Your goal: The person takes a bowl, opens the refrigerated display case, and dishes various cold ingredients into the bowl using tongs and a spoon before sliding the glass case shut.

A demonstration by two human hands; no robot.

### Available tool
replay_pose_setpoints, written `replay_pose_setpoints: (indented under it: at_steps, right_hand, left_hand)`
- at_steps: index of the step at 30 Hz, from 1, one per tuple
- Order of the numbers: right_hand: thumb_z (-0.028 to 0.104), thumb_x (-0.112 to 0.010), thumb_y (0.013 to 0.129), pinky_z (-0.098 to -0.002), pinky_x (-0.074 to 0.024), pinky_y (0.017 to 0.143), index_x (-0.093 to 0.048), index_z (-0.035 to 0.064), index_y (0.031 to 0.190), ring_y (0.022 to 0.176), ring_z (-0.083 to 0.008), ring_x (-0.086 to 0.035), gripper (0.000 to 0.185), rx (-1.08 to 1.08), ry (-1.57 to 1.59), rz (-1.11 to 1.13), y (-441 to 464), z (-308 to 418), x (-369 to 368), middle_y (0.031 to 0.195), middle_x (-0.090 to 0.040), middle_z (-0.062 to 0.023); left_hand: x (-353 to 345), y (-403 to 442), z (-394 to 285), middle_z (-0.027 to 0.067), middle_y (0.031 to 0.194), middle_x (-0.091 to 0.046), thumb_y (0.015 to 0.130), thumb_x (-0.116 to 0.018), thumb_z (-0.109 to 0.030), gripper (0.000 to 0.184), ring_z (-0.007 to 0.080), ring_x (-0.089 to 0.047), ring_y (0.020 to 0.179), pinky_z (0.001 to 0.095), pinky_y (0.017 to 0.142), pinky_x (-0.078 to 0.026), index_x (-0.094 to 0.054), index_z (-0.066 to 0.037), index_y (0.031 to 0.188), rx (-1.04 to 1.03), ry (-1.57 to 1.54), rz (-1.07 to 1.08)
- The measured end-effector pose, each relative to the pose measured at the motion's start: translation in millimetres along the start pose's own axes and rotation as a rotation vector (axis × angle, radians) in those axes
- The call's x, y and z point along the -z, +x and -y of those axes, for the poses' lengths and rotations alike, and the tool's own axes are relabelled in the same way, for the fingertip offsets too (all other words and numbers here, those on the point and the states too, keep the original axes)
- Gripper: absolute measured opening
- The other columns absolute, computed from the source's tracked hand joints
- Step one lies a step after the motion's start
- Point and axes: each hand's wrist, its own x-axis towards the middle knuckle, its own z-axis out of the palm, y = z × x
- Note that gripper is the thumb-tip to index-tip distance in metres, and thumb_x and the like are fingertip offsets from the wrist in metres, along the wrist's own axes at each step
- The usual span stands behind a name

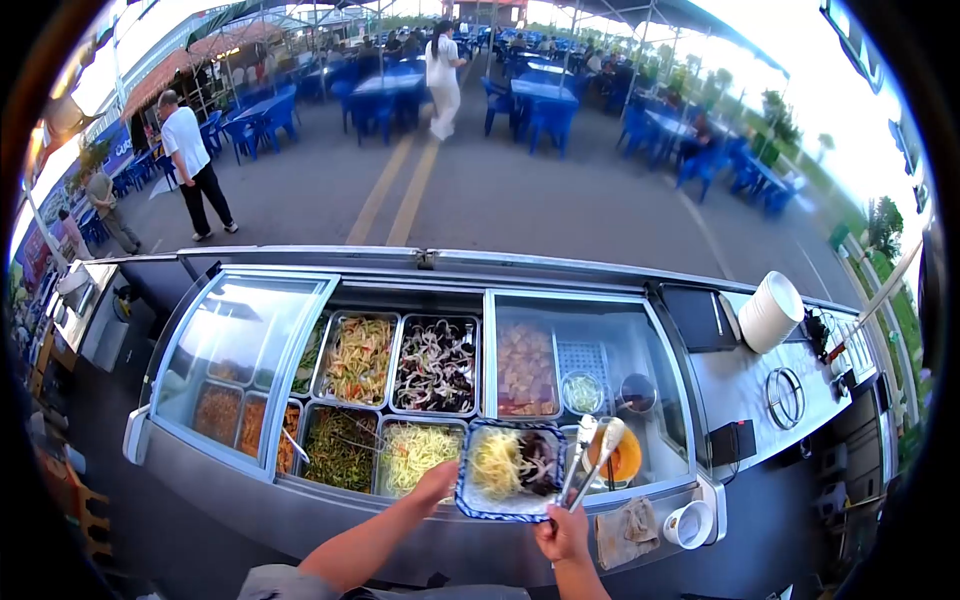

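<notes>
A blue-and-white patterned square dish (502, 515) holds pale yellow shreds (497, 466) on its left and dark pieces with white strips (540, 462) on its right. My left hand (434, 486) grips the dish by its left edge. My right hand (563, 534) is closed around metal tongs (590, 466) at the dish's lower right corner; the tongs point up with their tips apart. Below the dish is the open middle of a glass display case (380, 272), with metal trays of sliced vegetables. An orange bowl (622, 455) lies beyond the tongs.
White bowls (771, 312) are stacked on the right counter (730, 385), near a black box (733, 443). A cloth (627, 533) and white container (688, 525) sit at the case's front edge. People (186, 150) and blue tables (390, 84) are beyond the case.
</notes>
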Motion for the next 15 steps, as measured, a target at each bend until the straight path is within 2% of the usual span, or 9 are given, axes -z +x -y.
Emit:
replay_pose_setpoints:
  at_steps: [1, 2, 3, 4, 6, 8, 9, 11, 15]
  right_hand:
    - [-0.003, -0.062, 0.086, -0.0275, -0.0407, 0.043, -0.054, 0.0164, 0.11, 0.047, -0.013, -0.051, 0.031, 0.011, -0.003, 0.023, 0, -1, 6, 0.073, -0.059, -0.0017]
    - [-0.002, -0.062, 0.086, -0.0272, -0.0404, 0.043, -0.054, 0.0165, 0.109, 0.047, -0.0129, -0.05, 0.03, 0.04, -0.013, 0.029, -4, 2, 12, 0.072, -0.059, -0.0016]
    - [-0.002, -0.062, 0.086, -0.0272, -0.0404, 0.043, -0.054, 0.0165, 0.109, 0.047, -0.0129, -0.05, 0.03, 0.079, -0.031, -0.034, -21, 8, 20, 0.072, -0.059, -0.0016]
    - [-0.001, -0.062, 0.086, -0.0268, -0.0401, 0.043, -0.055, 0.0164, 0.109, 0.047, -0.0127, -0.05, 0.029, 0.089, -0.014, -0.018, -18, 10, 15, 0.072, -0.059, -0.0016]
    - [0.0, -0.062, 0.086, -0.0264, -0.0398, 0.043, -0.056, 0.0162, 0.108, 0.046, -0.0125, -0.05, 0.028, 0.145, -0.014, -0.077, -38, 21, 21, 0.072, -0.059, -0.0016]
    - [-0.003, -0.058, 0.087, -0.027, -0.0406, 0.045, -0.052, 0.011, 0.109, 0.049, -0.0133, -0.05, 0.026, 0.173, 0.06, -0.164, -49, 23, 26, 0.077, -0.056, -0.0034]
    - [-0.002, -0.059, 0.087, -0.0263, -0.0409, 0.044, -0.053, 0.0097, 0.112, 0.049, -0.0135, -0.05, 0.028, 0.217, 0.035, -0.079, -51, 25, 26, 0.081, -0.059, -0.0043]
    - [0.002, -0.059, 0.09, -0.0244, -0.0427, 0.046, -0.057, 0.0116, 0.12, 0.053, -0.0101, -0.05, 0.032, 0.227, 0.014, -0.157, -56, 26, 26, 0.084, -0.061, -0.0031]
    - [0.001, -0.058, 0.092, -0.0245, -0.0383, 0.044, -0.058, 0.0144, 0.116, 0.048, -0.0098, -0.049, 0.027, 0.251, 0.034, -0.194, -58, 23, 25, 0.077, -0.06, -0.0001]
  left_hand:
    - [-9, -2, -21, 0.0243, 0.111, -0.074, 0.097, -0.071, -0.046, 0.055, 0.0374, -0.071, 0.105, 0.0448, 0.093, -0.054, -0.067, 0.003, 0.124, 0.033, 0.15, -0.096]
    - [-36, 43, 9, 0.0257, 0.11, -0.075, 0.093, -0.075, -0.048, 0.06, 0.038, -0.072, 0.108, 0.0452, 0.093, -0.054, -0.068, 0.005, 0.12, 0.042, 0.049, -0.181]
    - [-70, -8, -88, 0.0268, 0.113, -0.074, 0.09, -0.078, -0.048, 0.062, 0.0405, -0.073, 0.108, 0.0461, 0.088, -0.056, -0.069, 0.006, 0.118, 0.114, 0.37, -0.208]
    - [-69, 32, -36, 0.0227, 0.104, -0.076, 0.087, -0.084, -0.042, 0.056, 0.0343, -0.076, 0.093, 0.0432, 0.077, -0.059, -0.069, 0.005, 0.113, -0.024, 0.378, -0.279]
    - [-79, 40, -40, 0.0146, 0.091, -0.076, 0.088, -0.086, -0.029, 0.038, 0.0239, -0.074, 0.074, 0.0373, 0.063, -0.057, -0.07, 0.001, 0.106, 0.199, 0.056, -0.215]
    - [-72, 31, -44, 0.0072, 0.08, -0.072, 0.089, -0.084, -0.017, 0.024, 0.0148, -0.067, 0.065, 0.0325, 0.054, -0.052, -0.069, -0.002, 0.1, 0.133, -0.201, -0.124]
    - [-67, 33, -46, 0.0045, 0.079, -0.068, 0.092, -0.082, -0.015, 0.021, 0.0144, -0.063, 0.062, 0.0321, 0.054, -0.049, -0.067, -0.004, 0.101, 0.112, -0.218, -0.166]
    - [-50, 32, -43, 0.0027, 0.077, -0.067, 0.093, -0.081, -0.013, 0.02, 0.0132, -0.059, 0.06, 0.0316, 0.053, -0.047, -0.066, -0.004, 0.101, 0.099, -0.276, -0.179]
    - [30, 21, -41, -0.0006, 0.073, -0.063, 0.093, -0.082, -0.017, 0.018, 0.0118, -0.058, 0.063, 0.0294, 0.057, -0.046, -0.069, -0.005, 0.094, 0.12, -0.238, -0.212]
